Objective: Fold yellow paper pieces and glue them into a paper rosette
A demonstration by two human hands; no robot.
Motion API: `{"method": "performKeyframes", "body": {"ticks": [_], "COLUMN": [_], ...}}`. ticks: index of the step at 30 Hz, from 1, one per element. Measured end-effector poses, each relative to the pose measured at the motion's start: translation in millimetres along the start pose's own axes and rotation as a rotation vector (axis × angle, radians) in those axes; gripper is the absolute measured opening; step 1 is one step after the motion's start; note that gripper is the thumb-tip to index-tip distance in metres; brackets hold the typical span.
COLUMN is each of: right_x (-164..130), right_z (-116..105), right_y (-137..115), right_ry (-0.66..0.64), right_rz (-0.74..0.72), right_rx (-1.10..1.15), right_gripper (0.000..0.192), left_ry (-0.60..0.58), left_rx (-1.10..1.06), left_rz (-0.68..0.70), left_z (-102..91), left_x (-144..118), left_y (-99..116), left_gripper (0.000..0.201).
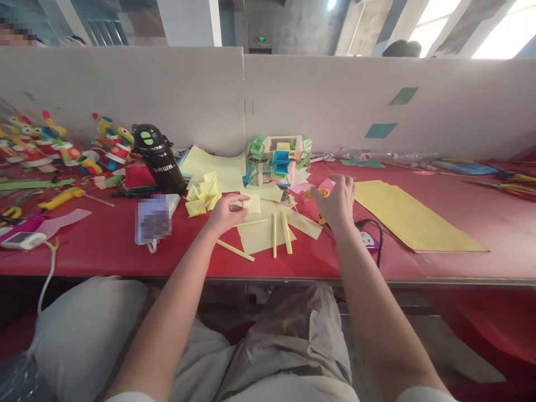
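My left hand pinches a small folded yellow paper piece on the red table. Beside it lies a pile of folded yellow pieces. My right hand hovers over the table with its fingers curled around a yellow-orange tool, likely a glue gun, whose black cord trails toward me. Yellow paper sheets and rolled yellow paper sticks lie between my hands. A colourful paper block structure stands behind them.
A black bottle stands at the left, a blurred white object in front of it. Colourful paper toys line the far left. A stack of large yellow sheets lies right. A grey partition backs the table.
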State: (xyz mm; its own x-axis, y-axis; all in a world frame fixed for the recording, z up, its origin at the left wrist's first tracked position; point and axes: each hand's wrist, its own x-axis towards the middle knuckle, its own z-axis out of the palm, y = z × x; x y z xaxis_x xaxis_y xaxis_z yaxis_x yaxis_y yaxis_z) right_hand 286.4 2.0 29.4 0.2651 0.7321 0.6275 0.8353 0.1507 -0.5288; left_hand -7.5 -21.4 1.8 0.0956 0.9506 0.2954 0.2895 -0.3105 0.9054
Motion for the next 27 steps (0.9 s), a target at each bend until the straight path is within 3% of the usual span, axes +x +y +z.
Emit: {"method": "performKeyframes", "body": {"ticks": [2,7,9,11,14,17,21,24,27], "right_x": [-3,-8,-7,-6,-6,-9,-20,-31,-40], "right_z": [-6,-2,2,5,6,6,4,3,6], "right_y": [16,29,28,28,27,23,8,-8,-21], "right_ry": [-0.098,-0.482,-0.516,-0.461,-0.362,-0.343,-0.504,-0.654,-0.716], "right_rz": [0.093,0.202,0.240,0.245,0.201,0.094,-0.066,-0.143,-0.245], "right_rx": [-0.114,-0.306,-0.315,-0.272,-0.041,0.362,0.737,0.825,0.863], "right_gripper": [0.055,0.030,0.024,0.024,0.023,0.021,0.029,0.031,0.034], "left_ry": [0.003,0.005,0.001,-0.002,0.002,0.010,0.025,0.015,-0.005], "left_rx": [0.007,-0.006,-0.018,-0.024,-0.037,-0.035,-0.006,-0.016,-0.026], "left_rz": [0.000,-0.029,-0.040,-0.055,-0.071,-0.082,-0.103,-0.122,-0.133], "left_z": [0.6,0.5,0.0,-0.4,-0.6,-0.5,-0.6,-0.7,-0.7], "left_x": [0,-1,-1,-1,0,0,-1,-1,-1], "left_y": [2,6,6,4,2,0,0,0,-1], "left_gripper": [0.038,0.044,0.046,0.048,0.052,0.054,0.053,0.052,0.052]}}
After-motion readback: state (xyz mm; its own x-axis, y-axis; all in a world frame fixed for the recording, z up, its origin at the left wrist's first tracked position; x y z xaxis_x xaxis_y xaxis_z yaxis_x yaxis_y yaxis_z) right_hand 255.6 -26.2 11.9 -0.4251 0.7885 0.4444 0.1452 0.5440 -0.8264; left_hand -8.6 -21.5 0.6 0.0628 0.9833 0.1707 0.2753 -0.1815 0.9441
